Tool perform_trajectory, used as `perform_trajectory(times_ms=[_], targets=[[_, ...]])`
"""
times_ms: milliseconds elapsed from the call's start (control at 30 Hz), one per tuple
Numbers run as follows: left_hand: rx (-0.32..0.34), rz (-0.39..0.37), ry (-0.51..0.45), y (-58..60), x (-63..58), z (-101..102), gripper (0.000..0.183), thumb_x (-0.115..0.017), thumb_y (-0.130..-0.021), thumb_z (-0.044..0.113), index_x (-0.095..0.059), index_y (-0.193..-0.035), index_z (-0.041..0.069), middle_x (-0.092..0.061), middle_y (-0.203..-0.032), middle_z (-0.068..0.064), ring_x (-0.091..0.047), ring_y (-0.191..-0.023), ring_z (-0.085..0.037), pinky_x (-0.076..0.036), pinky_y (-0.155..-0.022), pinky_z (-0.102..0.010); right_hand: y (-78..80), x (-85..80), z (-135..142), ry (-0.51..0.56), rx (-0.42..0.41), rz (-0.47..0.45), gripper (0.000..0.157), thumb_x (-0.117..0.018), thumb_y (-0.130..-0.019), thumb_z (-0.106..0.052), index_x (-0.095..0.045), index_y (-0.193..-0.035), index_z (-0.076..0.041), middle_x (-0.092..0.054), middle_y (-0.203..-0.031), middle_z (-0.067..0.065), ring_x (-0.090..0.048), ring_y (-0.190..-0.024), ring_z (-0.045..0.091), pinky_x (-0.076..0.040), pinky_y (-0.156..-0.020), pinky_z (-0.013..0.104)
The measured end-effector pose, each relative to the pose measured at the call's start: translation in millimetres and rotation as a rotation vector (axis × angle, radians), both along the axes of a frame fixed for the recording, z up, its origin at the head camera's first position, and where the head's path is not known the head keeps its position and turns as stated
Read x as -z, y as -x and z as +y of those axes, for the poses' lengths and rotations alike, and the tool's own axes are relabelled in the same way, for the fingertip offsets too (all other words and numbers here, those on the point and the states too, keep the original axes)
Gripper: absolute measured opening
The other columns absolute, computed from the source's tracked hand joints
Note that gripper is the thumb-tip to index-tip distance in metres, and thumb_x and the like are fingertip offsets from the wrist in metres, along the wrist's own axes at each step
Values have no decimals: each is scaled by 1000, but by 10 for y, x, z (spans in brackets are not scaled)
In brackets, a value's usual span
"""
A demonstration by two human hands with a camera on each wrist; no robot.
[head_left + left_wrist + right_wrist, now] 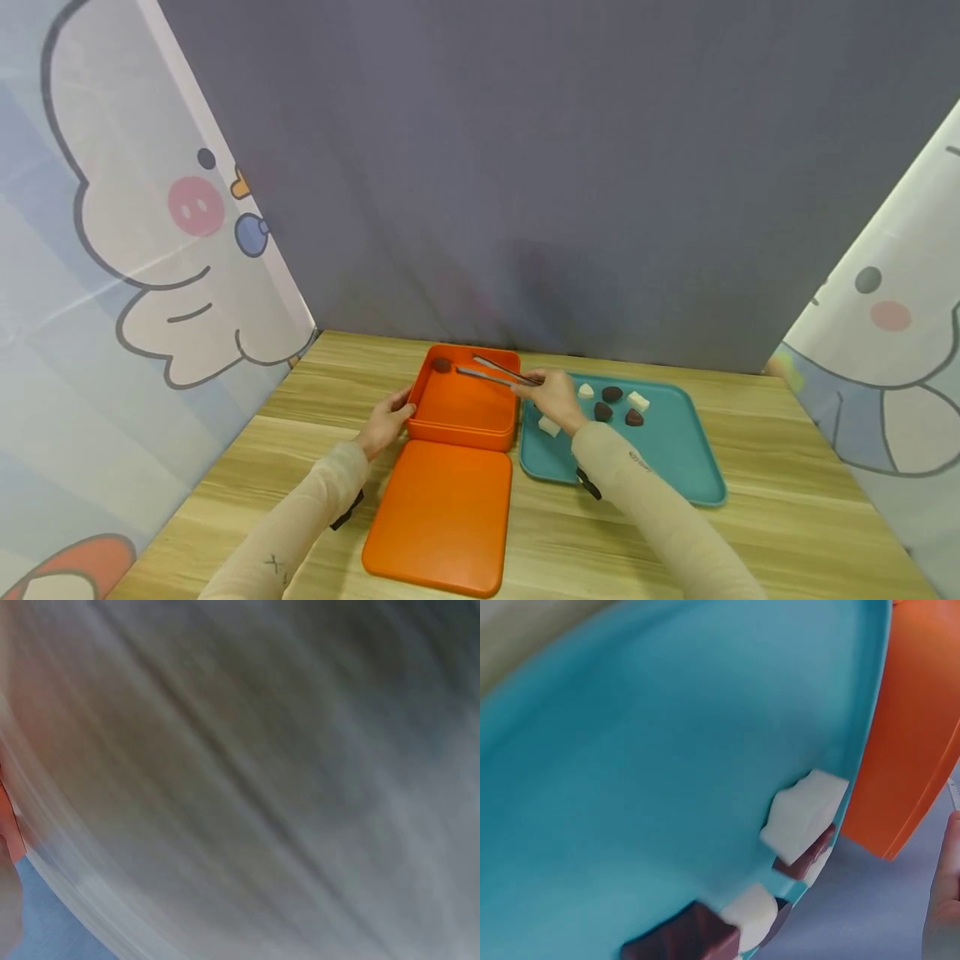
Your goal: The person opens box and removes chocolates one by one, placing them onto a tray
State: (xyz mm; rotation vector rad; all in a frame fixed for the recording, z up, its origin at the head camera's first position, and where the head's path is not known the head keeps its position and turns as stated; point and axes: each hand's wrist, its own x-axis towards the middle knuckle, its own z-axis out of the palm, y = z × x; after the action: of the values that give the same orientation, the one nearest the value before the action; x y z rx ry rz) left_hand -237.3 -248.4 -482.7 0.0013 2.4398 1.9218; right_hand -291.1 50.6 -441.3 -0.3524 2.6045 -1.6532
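Observation:
My right hand holds metal tongs whose arms are spread over the orange box. Just past the tong tips, a brown chocolate lies in the box's far left corner, with nothing between the tips. At the box's left wall my left hand grips the rim, thumb near the top edge. Pale blurred fabric covers most of the left wrist view, and only a sliver of orange shows at its edge. In the right wrist view, part of the right hand appears at the right border.
A teal tray to the right of the box carries several dark chocolates and white pieces. In front of the box lies a flat orange lid. A grey curtain hangs behind the wooden table.

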Motion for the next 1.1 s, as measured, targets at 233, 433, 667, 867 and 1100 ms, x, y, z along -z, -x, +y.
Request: perform_trajectory(times_ms=[233, 433, 667, 867, 1100], targets=[[2, -2, 9, 9, 11, 8, 50, -40, -97, 8, -25, -144, 1, -29, -146, -23, -32, -132, -37, -32, -107, -48, 23, 33, -153, -25, -10, 41, 36, -74, -77, -25, -68, -109, -9, -66, -104, 6, -62, -92, 21, -54, -73, 30], [-4, 1, 5, -5, 20, 6, 49, -40, -97, 8, -25, -144, 1, -29, -146, -23, -31, -132, -37, -31, -107, -48, 29, 37, -299, -32, -15, 65, 34, -73, -78, -23, -68, -107, -7, -67, -103, 8, -63, -91, 21, -54, -73, 30], [-19, -4, 12, 3, 31, 1, 49, -40, -98, 9, -27, -144, 3, -29, -146, -22, -32, -132, -37, -31, -107, -49, 68, 51, -461, -92, -12, 100, 30, -73, -78, -21, -70, -104, -6, -68, -100, 8, -63, -89, 23, -54, -75, 32], [-18, 3, 31, 3, 28, 4, 49, -41, -97, 9, -27, -144, 1, -30, -145, -24, -33, -131, -38, -32, -106, -50, 109, 69, -524, -128, -9, 94, 32, -73, -79, -19, -68, -106, -4, -67, -104, 10, -62, -93, 25, -54, -78, 36], [-10, 20, -23, 8, 31, 23, 49, -40, -97, 6, -27, -143, 0, -30, -145, -24, -33, -131, -38, -31, -107, -49, 183, 101, -570, -204, 19, 130, 30, -72, -79, -22, -69, -104, -5, -68, -99, 9, -63, -91, 24, -53, -79, 36]])
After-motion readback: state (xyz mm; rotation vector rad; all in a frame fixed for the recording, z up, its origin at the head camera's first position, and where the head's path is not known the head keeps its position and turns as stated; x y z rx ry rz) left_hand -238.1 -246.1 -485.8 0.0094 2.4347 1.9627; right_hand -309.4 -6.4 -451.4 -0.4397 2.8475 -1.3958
